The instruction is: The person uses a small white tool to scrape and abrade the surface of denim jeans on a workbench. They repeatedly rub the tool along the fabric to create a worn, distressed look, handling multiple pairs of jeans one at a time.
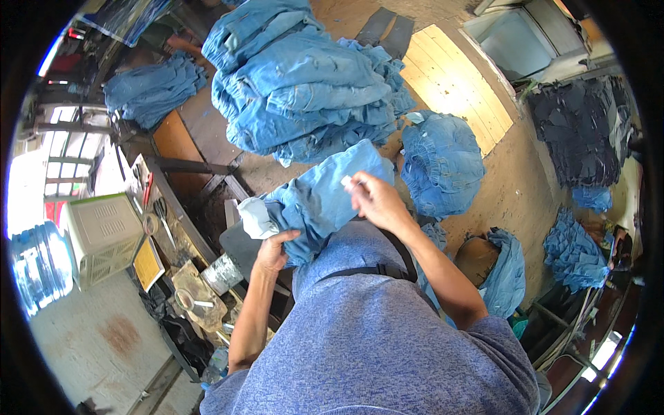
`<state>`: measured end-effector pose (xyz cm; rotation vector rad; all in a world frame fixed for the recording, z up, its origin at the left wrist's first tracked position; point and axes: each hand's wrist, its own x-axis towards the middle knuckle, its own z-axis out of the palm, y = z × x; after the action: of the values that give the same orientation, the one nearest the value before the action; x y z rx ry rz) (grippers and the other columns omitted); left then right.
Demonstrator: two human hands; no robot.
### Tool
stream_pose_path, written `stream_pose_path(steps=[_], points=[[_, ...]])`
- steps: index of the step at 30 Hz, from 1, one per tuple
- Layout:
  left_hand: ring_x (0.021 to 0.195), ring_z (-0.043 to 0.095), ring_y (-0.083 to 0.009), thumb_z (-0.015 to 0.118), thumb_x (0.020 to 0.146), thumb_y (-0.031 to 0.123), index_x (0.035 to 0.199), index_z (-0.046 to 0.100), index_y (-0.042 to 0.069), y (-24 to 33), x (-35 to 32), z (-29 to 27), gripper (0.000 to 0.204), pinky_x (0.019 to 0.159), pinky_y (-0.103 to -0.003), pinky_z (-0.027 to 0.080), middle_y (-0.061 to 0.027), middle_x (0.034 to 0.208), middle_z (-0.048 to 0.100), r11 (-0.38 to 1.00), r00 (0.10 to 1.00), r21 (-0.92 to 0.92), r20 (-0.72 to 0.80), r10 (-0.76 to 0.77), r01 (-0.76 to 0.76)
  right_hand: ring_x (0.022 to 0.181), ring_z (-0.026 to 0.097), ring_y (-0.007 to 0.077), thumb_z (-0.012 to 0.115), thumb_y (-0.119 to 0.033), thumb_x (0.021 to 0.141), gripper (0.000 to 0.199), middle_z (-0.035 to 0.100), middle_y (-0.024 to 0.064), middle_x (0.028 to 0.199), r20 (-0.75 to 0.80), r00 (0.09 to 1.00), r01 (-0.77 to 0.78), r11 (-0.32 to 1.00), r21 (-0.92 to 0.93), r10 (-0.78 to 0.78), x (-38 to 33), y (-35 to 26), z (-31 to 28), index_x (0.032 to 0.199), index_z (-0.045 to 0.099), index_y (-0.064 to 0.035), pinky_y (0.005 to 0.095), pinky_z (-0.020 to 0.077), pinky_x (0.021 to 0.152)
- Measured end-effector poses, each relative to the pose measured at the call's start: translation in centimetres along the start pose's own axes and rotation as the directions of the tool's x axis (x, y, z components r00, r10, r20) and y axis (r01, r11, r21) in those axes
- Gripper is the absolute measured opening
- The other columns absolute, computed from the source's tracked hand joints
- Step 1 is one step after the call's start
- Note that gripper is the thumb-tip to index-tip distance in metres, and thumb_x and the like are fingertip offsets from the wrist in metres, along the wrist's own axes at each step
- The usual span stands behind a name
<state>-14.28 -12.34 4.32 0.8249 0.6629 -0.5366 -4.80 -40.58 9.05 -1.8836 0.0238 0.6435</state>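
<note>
A light blue denim garment lies across my lap, one end bunched up and a pale, whitish folded part sticking out at its left. My left hand is closed on the bunched end, thumb on top of the cloth. Over the smoother right part of the denim is my right hand, with a small white piece pinched between thumb and fingers; it looks like chalk. Whether that piece touches the cloth I cannot tell.
A tall heap of folded jeans stands ahead, with a rolled denim bundle to its right. On the left, a worn workbench carries scissors and tape rolls. Dark cloth pieces lie far right.
</note>
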Motion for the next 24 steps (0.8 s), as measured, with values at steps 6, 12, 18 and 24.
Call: stream_pose_path(steps=[6, 12, 18, 24], points=[[0.117, 0.067, -0.0256, 0.082, 0.094, 0.015, 0.143, 0.054, 0.0, -2.5, 4.8, 7.5, 0.058, 0.1, -0.043, 0.057, -0.013, 0.132, 0.068, 0.969, 0.987, 0.209, -0.12, -0.106, 0.13, 0.064, 0.046, 0.0088, 0.08, -0.05, 0.095, 0.057, 0.042, -0.0047, 0.066, -0.266, 0.96, -0.078, 0.996, 0.051, 0.089, 3.2, 7.3, -7.0, 0.071, 0.044, -0.012, 0.0327, 0.0415, 0.06], [0.121, 0.066, -0.0265, 0.082, 0.094, 0.012, 0.145, 0.053, 0.0, -3.6, 5.5, 10.4, 0.06, 0.1, -0.042, 0.057, -0.0125, 0.135, 0.067, 0.984, 0.987, 0.176, -0.156, 0.044, -0.016, 0.062, 0.071, 0.0254, 0.068, -0.078, 0.087, 0.076, 0.071, 0.0108, 0.065, -0.114, 0.965, -0.249, 0.962, -0.115, 0.236, 3.9, 10.1, -4.9, 0.073, 0.077, -0.0043, 0.041, 0.0548, 0.064], [0.119, 0.066, -0.0239, 0.078, 0.098, 0.014, 0.143, 0.055, 0.001, -4.9, 6.7, 10.8, 0.053, 0.101, -0.04, 0.055, -0.011, 0.134, 0.066, 0.994, 0.968, 0.024, -0.231, -0.096, 0.104, 0.061, 0.069, 0.0379, 0.068, -0.069, 0.093, 0.07, 0.067, 0.0195, 0.063, -0.22, 0.973, -0.145, 0.936, -0.321, 0.075, 4.8, 9.6, 0.0, 0.074, 0.074, -0.0017, 0.0494, 0.0531, 0.062], [0.113, 0.068, -0.0232, 0.078, 0.097, 0.011, 0.138, 0.06, 0.004, -5.7, 6.0, 8.9, 0.046, 0.098, -0.04, 0.056, -0.0077, 0.126, 0.069, 0.997, 0.961, -0.023, -0.269, 0.071, -0.08, 0.067, 0.069, 0.0432, 0.068, -0.05, 0.1, 0.049, 0.068, 0.0194, 0.069, -0.24, 0.96, 0.022, 0.896, -0.443, -0.142, 4.4, 9.1, -1.7, 0.075, 0.073, -0.0074, 0.0525, 0.0521, 0.06]])
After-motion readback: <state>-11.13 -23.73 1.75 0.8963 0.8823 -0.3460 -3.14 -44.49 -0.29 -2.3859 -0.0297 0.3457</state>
